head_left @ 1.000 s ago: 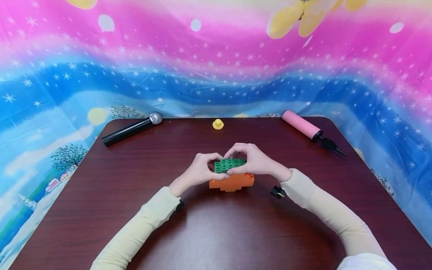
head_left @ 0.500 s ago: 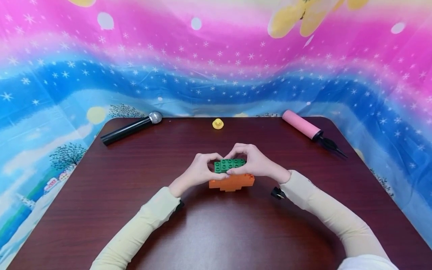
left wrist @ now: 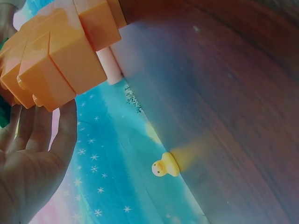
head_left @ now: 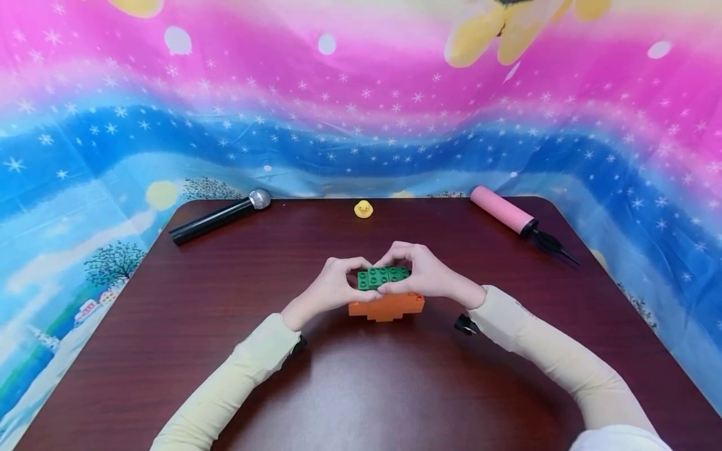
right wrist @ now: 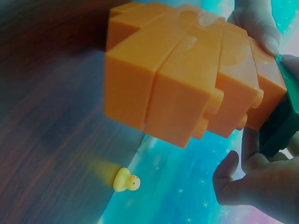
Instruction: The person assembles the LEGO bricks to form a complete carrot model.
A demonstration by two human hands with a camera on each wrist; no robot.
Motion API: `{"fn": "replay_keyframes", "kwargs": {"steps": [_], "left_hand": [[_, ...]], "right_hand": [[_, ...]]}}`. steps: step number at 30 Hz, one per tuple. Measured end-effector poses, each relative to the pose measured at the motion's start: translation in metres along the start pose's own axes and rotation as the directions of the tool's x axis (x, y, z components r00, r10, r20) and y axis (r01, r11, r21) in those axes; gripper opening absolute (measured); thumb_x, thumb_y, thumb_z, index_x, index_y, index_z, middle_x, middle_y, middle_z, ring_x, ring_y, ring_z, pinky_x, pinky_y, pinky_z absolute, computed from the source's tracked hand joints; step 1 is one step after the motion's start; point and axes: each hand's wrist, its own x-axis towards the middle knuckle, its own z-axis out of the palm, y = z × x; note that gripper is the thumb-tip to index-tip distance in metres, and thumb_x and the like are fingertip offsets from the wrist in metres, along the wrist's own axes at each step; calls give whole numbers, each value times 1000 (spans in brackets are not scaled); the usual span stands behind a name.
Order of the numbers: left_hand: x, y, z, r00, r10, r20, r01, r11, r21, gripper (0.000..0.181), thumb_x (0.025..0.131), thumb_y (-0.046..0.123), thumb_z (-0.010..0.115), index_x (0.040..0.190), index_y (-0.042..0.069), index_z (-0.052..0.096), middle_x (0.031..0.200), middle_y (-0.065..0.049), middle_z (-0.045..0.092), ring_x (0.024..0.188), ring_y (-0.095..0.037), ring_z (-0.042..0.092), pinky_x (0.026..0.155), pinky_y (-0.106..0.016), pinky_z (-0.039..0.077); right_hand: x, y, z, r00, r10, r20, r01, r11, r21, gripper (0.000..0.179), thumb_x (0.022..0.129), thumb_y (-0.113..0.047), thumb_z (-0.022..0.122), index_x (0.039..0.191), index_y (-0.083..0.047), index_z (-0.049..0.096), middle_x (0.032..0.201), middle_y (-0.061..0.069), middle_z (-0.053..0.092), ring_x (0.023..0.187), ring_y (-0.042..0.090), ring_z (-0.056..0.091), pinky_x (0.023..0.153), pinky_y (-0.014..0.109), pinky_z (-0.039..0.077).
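In the head view, a row of green toy building bricks (head_left: 382,277) tops a stepped block of orange toy building bricks (head_left: 386,307) at mid-table. My left hand (head_left: 333,283) grips the green row from its left side, thumb toward me and fingers at the back. From the right, my right hand (head_left: 420,269) holds the same row, the two thumbs close together at its front. Part of the orange top is hidden behind the hands. In the right wrist view, the orange layers (right wrist: 182,70) narrow downward, and the green piece (right wrist: 285,116) adjoins their upper end.
A yellow rubber duck (head_left: 363,209) sits near the table's back edge. The black microphone (head_left: 220,218) lies at the back left, and a pink hand pump (head_left: 504,211) at the back right. Behind the brown table (head_left: 225,282) hangs a patterned cloth (head_left: 361,119).
Both hands keep their grip on the green bricks and stay almost in place. The whole head view shifts by only a few pixels.
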Motion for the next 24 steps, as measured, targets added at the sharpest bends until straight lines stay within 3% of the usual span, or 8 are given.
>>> {"fn": "replay_keyframes", "kwargs": {"steps": [6, 9, 13, 17, 21, 24], "left_hand": [[2, 0, -6, 999, 30, 15, -31, 999, 31, 35, 74, 25, 83, 103, 11, 68, 91, -2, 70, 72, -8, 65, 69, -35, 58], [1, 3, -10, 999, 23, 25, -24, 998, 59, 44, 72, 29, 85, 108, 13, 68, 99, -1, 71, 82, -8, 66, 75, -35, 57], [-4, 8, -20, 999, 7, 36, -12, 990, 143, 51, 69, 34, 86, 113, 15, 67, 107, 3, 70, 97, -10, 63, 85, -36, 53], [-13, 7, -29, 996, -39, 76, 19, 967, 253, 54, 69, 38, 85, 114, 15, 66, 111, 3, 68, 102, -15, 62, 89, -39, 51], [-19, -2, -32, 992, -65, 112, 25, 944, 328, 47, 70, 36, 84, 108, 14, 67, 103, 3, 69, 96, -13, 63, 85, -36, 52], [-21, -6, -31, 990, -62, 126, 20, 950, 312, 39, 71, 32, 84, 101, 13, 67, 94, 4, 70, 88, -10, 65, 80, -31, 53]], "right_hand": [[-8, 1, -7, 999, -43, -14, 42, 996, -82, 56, 72, -30, 85, 123, -18, 64, 109, -3, 63, 98, 9, 58, 82, 31, 52], [-19, 2, -17, 998, -20, -56, 15, 995, -99, 64, 70, -31, 86, 127, -19, 60, 112, -3, 63, 102, 11, 61, 89, 35, 50], [-40, 12, -26, 995, 31, -99, -45, 989, -143, 58, 69, -30, 86, 122, -20, 63, 108, -4, 65, 97, 14, 63, 85, 40, 49], [-60, 26, -24, 992, 79, -94, -96, 976, -196, 55, 69, -31, 87, 116, -15, 65, 104, -2, 66, 92, 15, 65, 80, 40, 52], [-69, 34, -16, 992, 111, -67, -124, 965, -231, 53, 71, -32, 85, 116, -13, 65, 106, 0, 68, 91, 14, 66, 80, 36, 54], [-71, 37, -11, 989, 138, -52, -147, 962, -232, 51, 72, -31, 85, 115, -13, 64, 107, -1, 68, 91, 13, 66, 80, 32, 55]]}}
